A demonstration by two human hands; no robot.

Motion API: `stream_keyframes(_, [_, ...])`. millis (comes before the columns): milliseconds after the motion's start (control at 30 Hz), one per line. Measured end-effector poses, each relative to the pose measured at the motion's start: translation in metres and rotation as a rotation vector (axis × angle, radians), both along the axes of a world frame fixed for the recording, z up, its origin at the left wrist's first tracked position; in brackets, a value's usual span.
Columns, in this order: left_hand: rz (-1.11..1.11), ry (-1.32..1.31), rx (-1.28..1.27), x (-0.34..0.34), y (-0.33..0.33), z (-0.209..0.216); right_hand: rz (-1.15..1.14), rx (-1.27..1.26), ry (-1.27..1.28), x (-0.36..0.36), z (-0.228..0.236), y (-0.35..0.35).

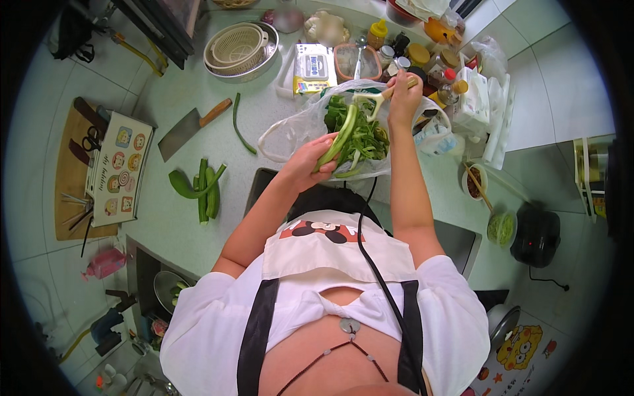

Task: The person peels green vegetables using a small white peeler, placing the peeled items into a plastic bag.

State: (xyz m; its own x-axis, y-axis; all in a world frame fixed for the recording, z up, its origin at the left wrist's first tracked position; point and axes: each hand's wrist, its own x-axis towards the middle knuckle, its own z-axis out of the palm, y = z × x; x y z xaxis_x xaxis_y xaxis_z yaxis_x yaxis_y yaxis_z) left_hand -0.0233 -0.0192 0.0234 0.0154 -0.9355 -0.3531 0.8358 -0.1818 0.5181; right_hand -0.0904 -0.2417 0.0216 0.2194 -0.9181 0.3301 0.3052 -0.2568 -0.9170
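Observation:
My left hand (309,162) is wrapped round a long, slim green vegetable (343,134), perhaps a gourd, tilted up and away from me. My right hand (404,100) grips the handle of a cream-coloured Y-shaped peeler (378,99), whose head is beside the upper end of the vegetable. Below both hands lies an open clear plastic bag (282,137) with leafy greens and green strips (371,142) in it. To the left on the counter are several long green vegetables (210,191), a single thin green one (242,125) and a cleaver (181,134) with a wooden handle.
Nested strainers in a metal bowl (265,68), a wipes pack (315,66) and several seasoning jars (418,55) line the back. A knife block (99,165) stands far left. On the right are a small bowl (474,181) and a black appliance (536,234). A black cable (364,244) hangs before me.

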Motion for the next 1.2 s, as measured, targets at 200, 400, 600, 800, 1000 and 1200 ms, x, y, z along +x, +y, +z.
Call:
stream_keyframes(200, [-0.059,-0.03,-0.005,0.002,0.009,0.001,-0.014,0.045,0.038,-0.004,0.008,-0.002])
stream_keyframes(400, [-0.036,-0.031,-0.029,0.004,0.005,-0.009,0.035,0.058,-0.04,-0.009,0.015,0.013])
stream_keyframes(600, [-0.002,0.053,-0.069,0.003,-0.007,-0.011,0.319,0.054,0.023,-0.007,0.019,0.036])
stream_keyframes(800, [0.036,0.057,-0.05,-0.002,-0.015,-0.011,0.363,0.099,0.082,-0.001,0.018,0.05])
stream_keyframes(1000, [0.065,0.029,-0.019,-0.005,-0.017,-0.009,0.395,0.102,0.081,0.005,0.011,0.05])
stream_keyframes(1200, [0.009,0.049,-0.042,0.004,-0.008,-0.009,0.098,0.031,-0.02,0.002,-0.012,0.015])
